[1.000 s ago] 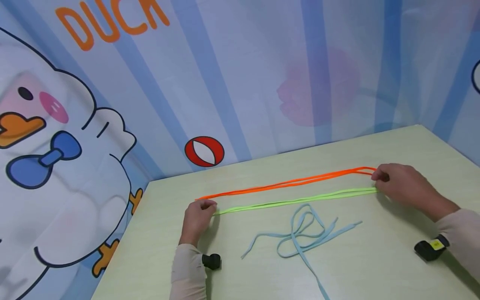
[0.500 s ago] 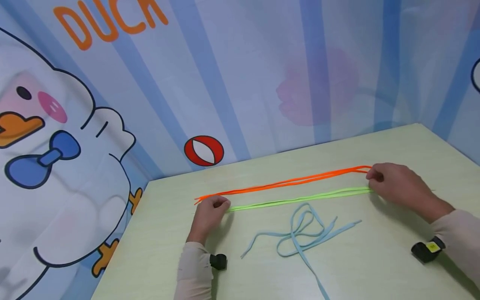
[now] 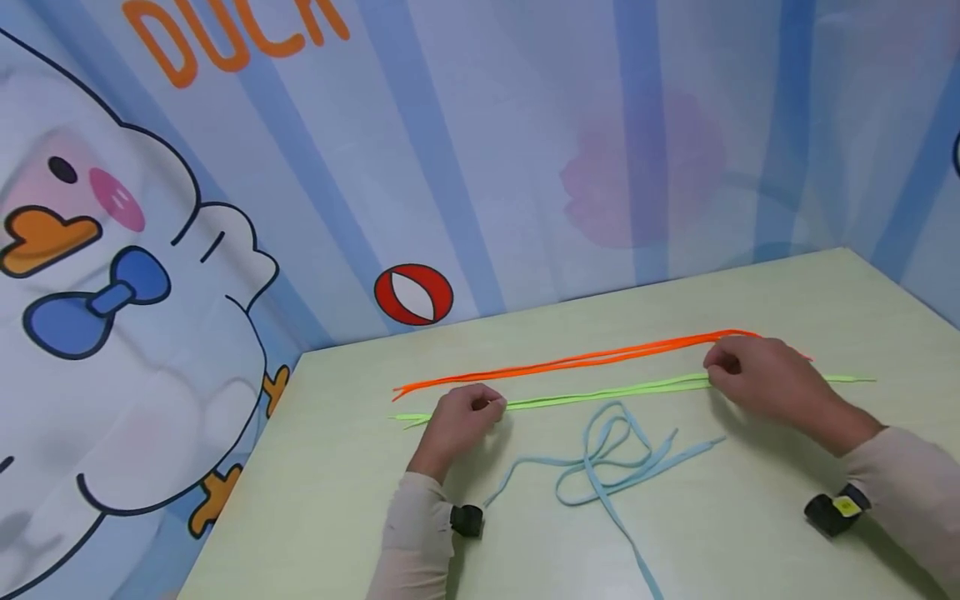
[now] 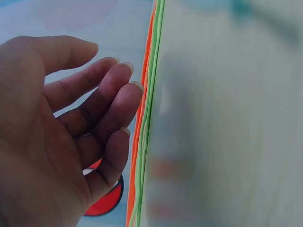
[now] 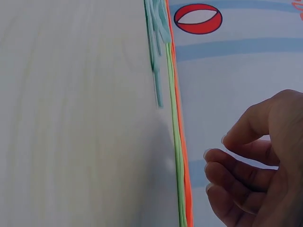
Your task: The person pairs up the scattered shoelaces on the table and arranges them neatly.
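Note:
A neon green shoelace [image 3: 600, 395] lies doubled and nearly straight across the table. Behind it runs an orange shoelace [image 3: 555, 365], laid out much the same way. My left hand [image 3: 459, 418] is over the left part of the green lace, whose tips show beyond it. In the left wrist view its fingers [image 4: 120, 101] are loosely curled, thumb apart, holding nothing. My right hand [image 3: 772, 379] hovers over the right part, between the green and orange laces. The right wrist view shows its thumb and fingers [image 5: 227, 165] relaxed, with a gap between them and nothing inside.
A light blue shoelace [image 3: 592, 467] lies loosely tangled in front of the green one, a strand trailing to the front. The pale table [image 3: 285, 483] meets a printed cloth backdrop [image 3: 510, 167] at the back. Black wrist cameras [image 3: 834, 510] sit on both sleeves.
My left hand has moved right and my right hand left, drawing nearer each other along the green lace. The green lace's ends now show outside both hands. The laces stay in place.

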